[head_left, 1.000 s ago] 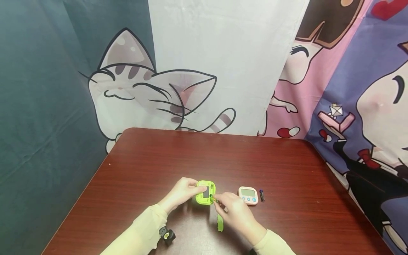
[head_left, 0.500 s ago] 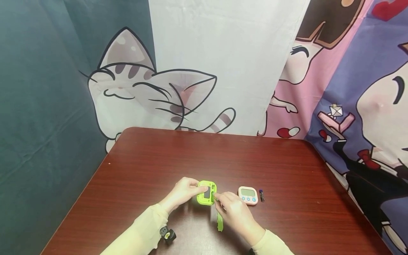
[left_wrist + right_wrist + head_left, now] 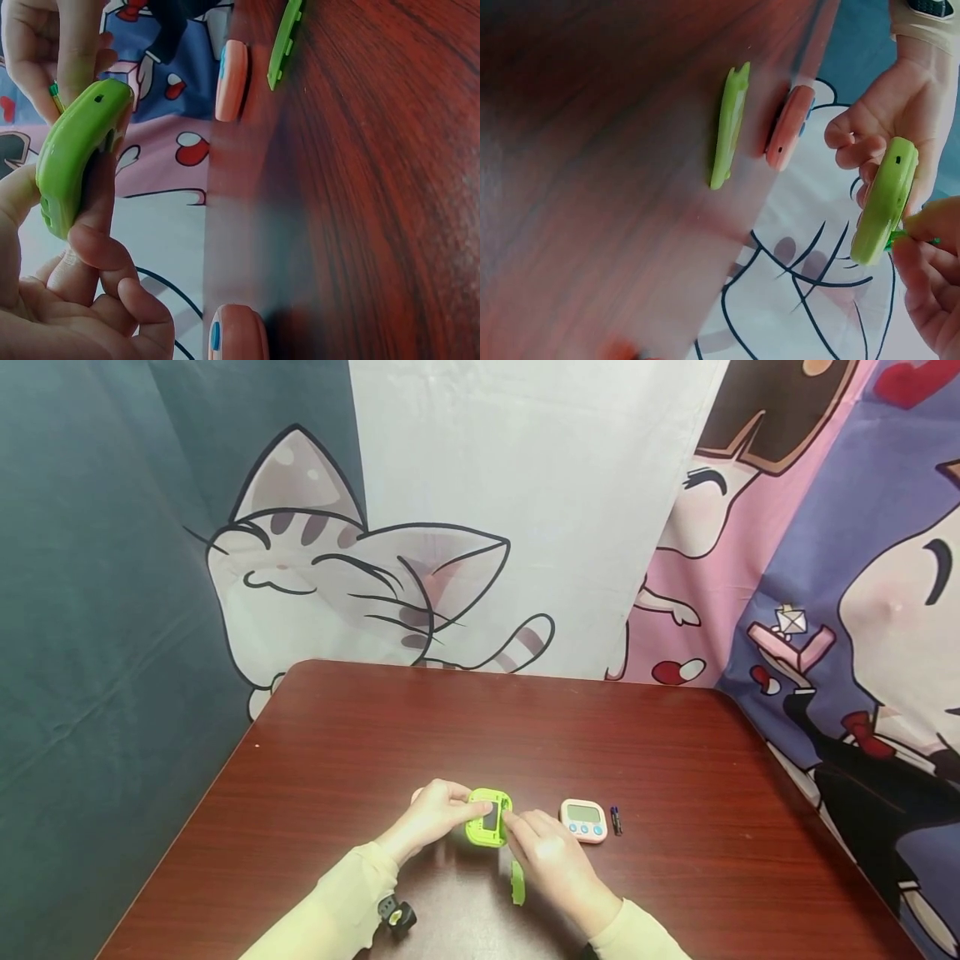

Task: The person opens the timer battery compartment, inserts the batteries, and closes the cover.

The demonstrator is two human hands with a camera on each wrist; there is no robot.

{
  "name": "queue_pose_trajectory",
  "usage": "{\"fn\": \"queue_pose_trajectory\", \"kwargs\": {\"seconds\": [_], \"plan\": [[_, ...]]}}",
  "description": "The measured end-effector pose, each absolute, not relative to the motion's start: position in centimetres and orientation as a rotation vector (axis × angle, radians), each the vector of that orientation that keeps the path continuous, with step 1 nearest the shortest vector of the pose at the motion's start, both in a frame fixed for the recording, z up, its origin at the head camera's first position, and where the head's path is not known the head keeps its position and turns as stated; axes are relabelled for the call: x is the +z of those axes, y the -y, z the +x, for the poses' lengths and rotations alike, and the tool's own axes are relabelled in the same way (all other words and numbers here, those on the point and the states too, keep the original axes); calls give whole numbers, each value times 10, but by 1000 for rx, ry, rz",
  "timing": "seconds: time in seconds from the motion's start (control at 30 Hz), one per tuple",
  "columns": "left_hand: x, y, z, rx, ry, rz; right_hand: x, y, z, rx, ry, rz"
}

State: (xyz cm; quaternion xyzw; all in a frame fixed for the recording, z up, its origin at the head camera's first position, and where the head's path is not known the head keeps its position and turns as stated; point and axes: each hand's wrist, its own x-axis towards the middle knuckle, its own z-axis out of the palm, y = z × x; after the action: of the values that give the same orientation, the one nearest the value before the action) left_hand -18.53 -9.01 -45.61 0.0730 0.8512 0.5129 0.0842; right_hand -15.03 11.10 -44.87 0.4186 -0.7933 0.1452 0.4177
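My left hand [image 3: 435, 817] grips a lime-green digital timer [image 3: 492, 822] by its left side, thumb on the back, with the open battery slot turned up. My right hand [image 3: 555, 853] has its fingertips at the slot's right edge. Thumb and finger pinch a small green battery [image 3: 935, 241], seen end-on past them in the right wrist view; most of it is hidden. Below the timer, on the table, lies its long green battery cover [image 3: 517, 883]. The left wrist view shows the timer's edge [image 3: 71, 154] held above the tabletop.
A pink timer [image 3: 583, 822] with blue buttons lies right of the right hand, a dark battery [image 3: 617, 820] beside it. Another pink timer [image 3: 238, 334] shows in the left wrist view, mostly hidden behind the left hand from above. A printed curtain [image 3: 525, 527] hangs behind the table [image 3: 420, 718].
The green timer has shifted slightly right and down with the left hand. The right fingertips have closed in on the slot, and the battery between them has gone from sight in the head view.
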Motion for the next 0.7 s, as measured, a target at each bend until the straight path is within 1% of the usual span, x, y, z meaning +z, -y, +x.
{"fn": "queue_pose_trajectory", "kwargs": {"seconds": [0.27, 0.7], "plan": [[-457, 92, -185, 1557, -2508, 236, -452, -111, -148, 462, 2116, 1057], [-457, 94, -184, 1596, -2470, 259, -452, -109, -147, 481, 2128, 1061]]}}
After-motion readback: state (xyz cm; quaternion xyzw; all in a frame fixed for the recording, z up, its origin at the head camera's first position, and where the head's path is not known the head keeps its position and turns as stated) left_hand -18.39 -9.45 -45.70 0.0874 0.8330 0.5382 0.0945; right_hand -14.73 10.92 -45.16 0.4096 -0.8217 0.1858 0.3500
